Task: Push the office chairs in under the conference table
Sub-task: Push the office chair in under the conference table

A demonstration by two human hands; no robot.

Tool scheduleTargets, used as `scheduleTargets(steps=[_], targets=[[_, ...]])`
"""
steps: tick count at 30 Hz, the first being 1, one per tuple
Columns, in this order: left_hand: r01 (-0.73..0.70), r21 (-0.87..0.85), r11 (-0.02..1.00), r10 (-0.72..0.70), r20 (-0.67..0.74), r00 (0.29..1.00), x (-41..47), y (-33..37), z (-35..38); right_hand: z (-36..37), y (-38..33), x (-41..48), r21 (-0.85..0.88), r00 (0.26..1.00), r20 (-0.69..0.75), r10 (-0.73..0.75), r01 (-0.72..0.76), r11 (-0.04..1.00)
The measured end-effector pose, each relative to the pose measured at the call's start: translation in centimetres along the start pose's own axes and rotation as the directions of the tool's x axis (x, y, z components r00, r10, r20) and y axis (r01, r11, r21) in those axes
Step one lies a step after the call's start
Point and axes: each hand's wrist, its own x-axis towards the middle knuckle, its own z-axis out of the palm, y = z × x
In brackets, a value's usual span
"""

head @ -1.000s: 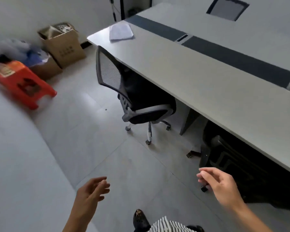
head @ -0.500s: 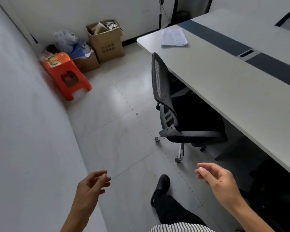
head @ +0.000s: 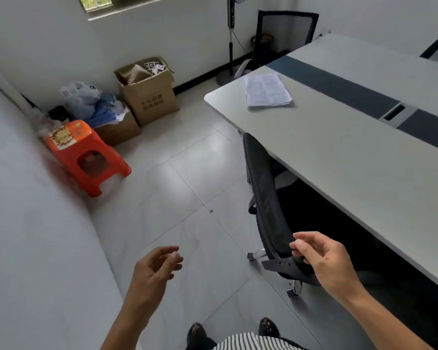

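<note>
A black mesh office chair [head: 266, 198] stands at the long grey conference table [head: 352, 157], its seat partly under the tabletop and its backrest sticking out toward the floor. My right hand [head: 324, 261] hovers at the near end of the backrest, fingers loosely curled and apart, holding nothing. My left hand [head: 154, 271] hangs over the bare floor to the left, also empty with fingers spread. Another black mesh chair [head: 281, 34] stands at the table's far end near the wall.
An orange plastic stool [head: 86, 155] sits by the left wall. Cardboard boxes [head: 149, 92] and bags fill the far left corner. A stack of papers [head: 266, 90] lies on the table. A standing fan pole [head: 230, 39] rises by the far wall.
I have stepped forward along the table. The near chair is now close under my right hand, which has risen to its backrest. The far corner and second chair came into view.
</note>
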Motion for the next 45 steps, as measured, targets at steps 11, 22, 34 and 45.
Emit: scheduleTargets(steps=[11,22,34,45], targets=[[-0.218,0.228,0.949,0.085,0.480,0.873,23.4,5.2,-4.7,12.1,-0.7,7.9,-0.212,0.851,-0.508,0.135,-0.276,0.938],[-0.642,0.286,0.711,0.165,0.820,0.548,30.6,10.4,5.6,17.8,1.4,8.2,-0.510,0.709,-0.704,0.038,-0.542,0.668],[-0.968,0.240,0.075,0.275,0.928,0.251,30.2,6.8,15.0,8.6,5.3,3.3,-0.300,0.435,-0.900,0.040,-0.683,0.666],[-0.915,0.397,-0.070,0.411,0.847,0.336,26.3,4.0,20.4,0.9,7.5,5.0,-0.395,0.437,-0.896,-0.077,-0.705,0.590]])
